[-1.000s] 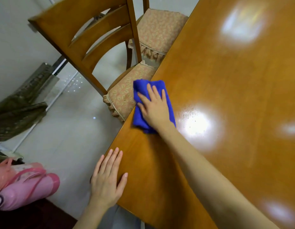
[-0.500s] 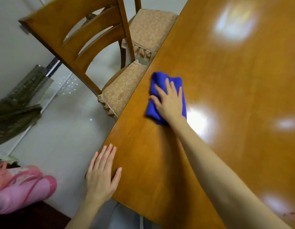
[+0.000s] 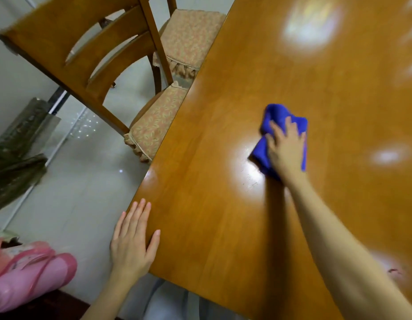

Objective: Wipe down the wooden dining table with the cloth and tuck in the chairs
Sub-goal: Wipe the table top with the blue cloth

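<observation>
The glossy wooden dining table [image 3: 223, 215] fills the right of the view. My right hand [image 3: 284, 151] presses flat on a bunched blue cloth [image 3: 273, 116] lying on the tabletop, well in from the left edge. My left hand [image 3: 132, 241] rests with fingers spread on the table's near left corner and holds nothing. A wooden chair [image 3: 85, 54] with a patterned seat cushion [image 3: 154, 125] stands at the table's left side, its seat partly under the edge. A second cushioned chair seat [image 3: 191, 35] sits farther along the same side.
Pale tiled floor [image 3: 80, 192] lies left of the table. A pink bag [image 3: 29, 278] sits at the lower left. Dark green fabric [image 3: 13, 172] hangs at the far left, beside a glass panel.
My right hand has slid the blue cloth from the table's left edge rightward toward the middle of the tabletop. My left hand has stayed on the corner.
</observation>
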